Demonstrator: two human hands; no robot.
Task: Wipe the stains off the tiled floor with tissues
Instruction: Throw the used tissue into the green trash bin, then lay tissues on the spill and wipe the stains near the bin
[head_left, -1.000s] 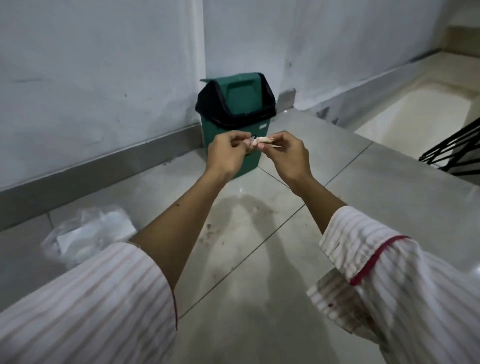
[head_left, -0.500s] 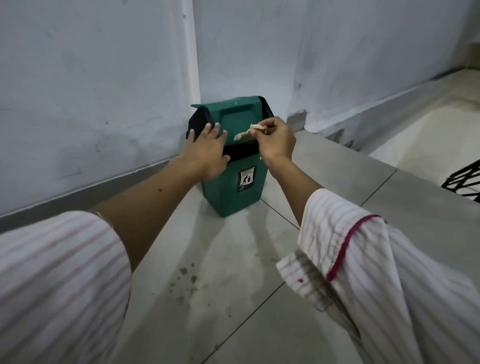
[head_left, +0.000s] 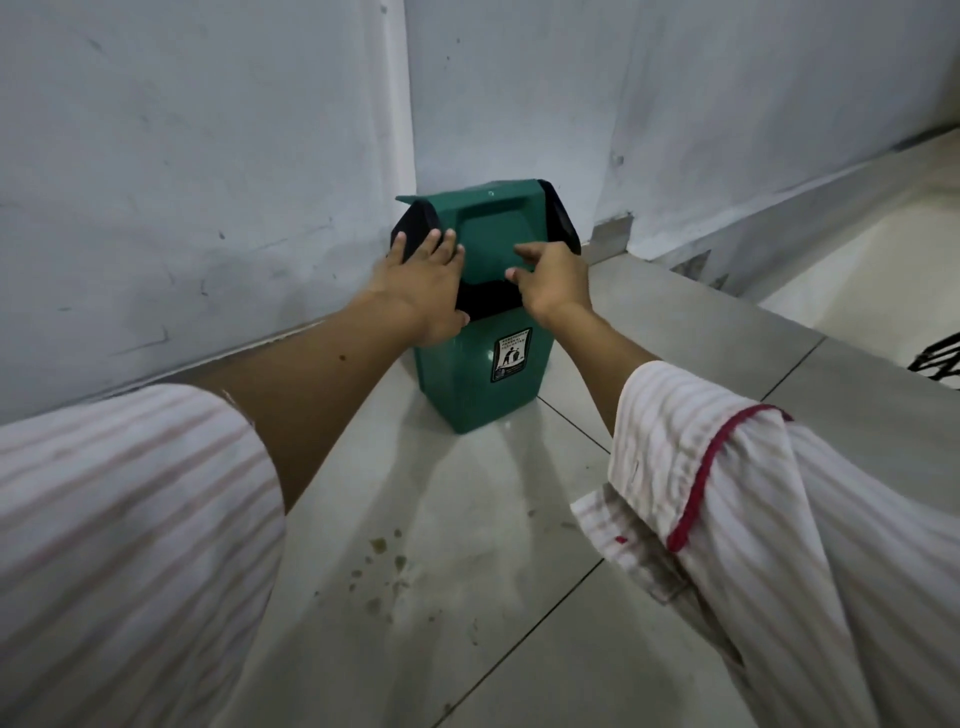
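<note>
A green swing-lid bin (head_left: 470, 387) with a black liner stands in the wall corner on the tiled floor (head_left: 519, 597). My left hand (head_left: 423, 283) lies flat on the bin's left shoulder, fingers straight. My right hand (head_left: 553, 280) is at the swing flap (head_left: 493, 228), fingertips against it, with nothing visible in it. No tissue is in view. A cluster of brownish stains (head_left: 384, 566) marks the tile in front of the bin, between my striped sleeves.
White walls with a grey skirting meet behind the bin. A black metal railing (head_left: 940, 364) pokes in at the right edge. The floor drops to a lower, paler level (head_left: 857, 270) at the far right.
I have moved closer to the bin. The crumpled tissue that my right hand pinched is gone from sight. My left hand went from the tissue to the bin's top.
</note>
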